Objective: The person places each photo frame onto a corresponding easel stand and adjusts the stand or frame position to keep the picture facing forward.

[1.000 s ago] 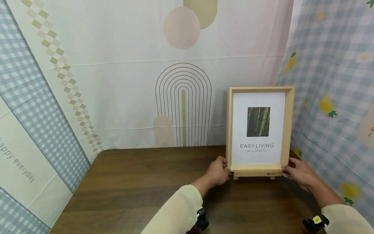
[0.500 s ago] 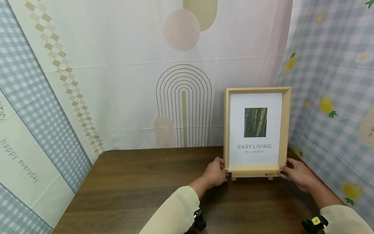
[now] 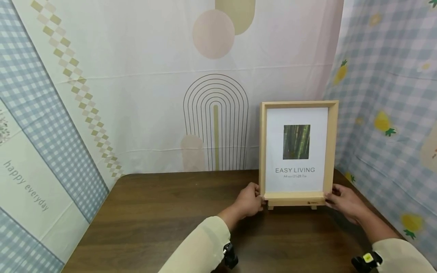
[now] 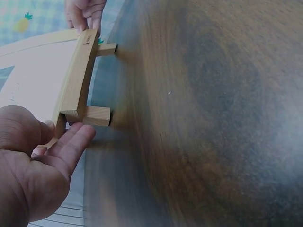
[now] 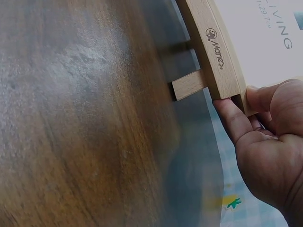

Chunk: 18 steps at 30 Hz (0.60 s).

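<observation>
A light wooden picture frame (image 3: 330,151) with a white "EASY LIVING" insert stands upright at the right of the table in the head view. It rests on the ledge of a small wooden easel (image 3: 295,203), whose two short feet show beneath. My left hand (image 3: 248,200) grips the lower left corner, thumb on the frame side and fingers around the ledge end. At the opposite lower corner my right hand (image 3: 345,201) pinches frame and easel the same way. In the right wrist view the easel ledge (image 5: 208,47) bears a printed logo. The easel's back is hidden behind the frame.
The dark brown wooden table (image 3: 153,212) extends to the left and front. Behind it hangs a pale patterned cloth (image 3: 143,113). A blue checked cloth (image 3: 382,159) runs close along the table's right side, near my right forearm.
The picture frame and easel have shifted slightly left along the table, with both hands moving along and keeping their grip on the lower corners.
</observation>
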{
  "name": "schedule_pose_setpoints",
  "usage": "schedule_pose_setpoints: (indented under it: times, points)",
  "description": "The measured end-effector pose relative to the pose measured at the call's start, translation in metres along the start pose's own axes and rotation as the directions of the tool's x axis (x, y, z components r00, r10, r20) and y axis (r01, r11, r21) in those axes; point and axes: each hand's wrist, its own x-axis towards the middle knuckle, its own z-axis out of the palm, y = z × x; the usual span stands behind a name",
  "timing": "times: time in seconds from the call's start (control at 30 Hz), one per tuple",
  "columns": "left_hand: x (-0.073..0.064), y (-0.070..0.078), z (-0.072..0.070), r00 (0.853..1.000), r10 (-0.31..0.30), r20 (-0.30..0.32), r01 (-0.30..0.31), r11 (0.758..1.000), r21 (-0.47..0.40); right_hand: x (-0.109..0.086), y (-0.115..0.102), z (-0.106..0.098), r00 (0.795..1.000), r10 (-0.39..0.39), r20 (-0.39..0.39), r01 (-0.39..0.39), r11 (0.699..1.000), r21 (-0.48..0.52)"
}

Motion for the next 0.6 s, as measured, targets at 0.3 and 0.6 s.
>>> schedule_pose_setpoints:
  times: [0.3,0.6]
  points:
    - [-0.0022,0.002,-0.003,1.0,0.004,0.007,-0.004,1.0,-0.018,0.0004,-0.0023,0.0027,1.0,-0.009,0.009,0.009,1.0,0.015]
    - [-0.004,-0.0008,-0.0082,1.0,-0.007,0.012,0.008,0.999,-0.036,0.0006,-0.0025,0.0078,1.0,-0.022,0.009,0.021,0.999,0.037]
